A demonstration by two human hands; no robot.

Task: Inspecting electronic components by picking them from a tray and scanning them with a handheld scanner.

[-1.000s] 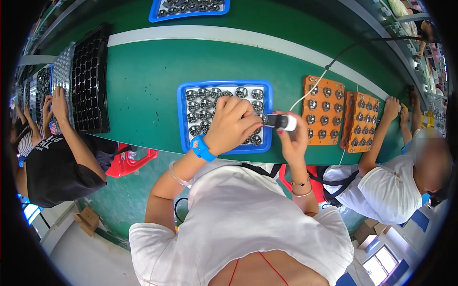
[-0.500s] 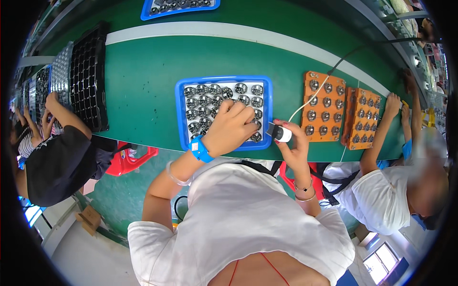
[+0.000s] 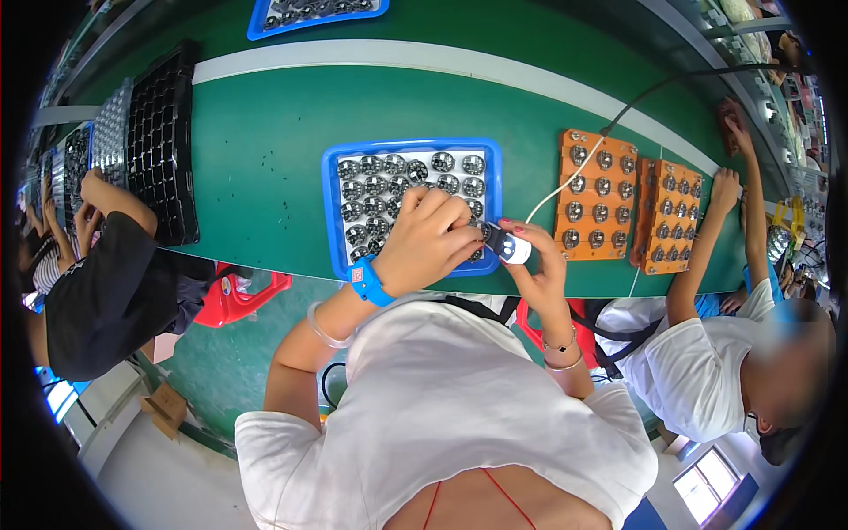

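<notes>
Corded handheld tool [image 3: 507, 246] clamped in right hand [image 3: 539, 269], tip aimed ten o'clock at blue tray [image 3: 333, 212]; left hand [image 3: 430, 240] fingers curled together over parts, grip unclear.

A blue tray [image 3: 334, 212] with a white bed lies flat on the green table, its rows filled with small round metal parts [image 3: 386, 166] standing upright, the lower right rows covered from view. At its lower right corner a small white handheld tool [image 3: 511, 249] with a dark tip points into the tray, and a white cord [image 3: 565, 181] runs off from it up and to the right.
</notes>
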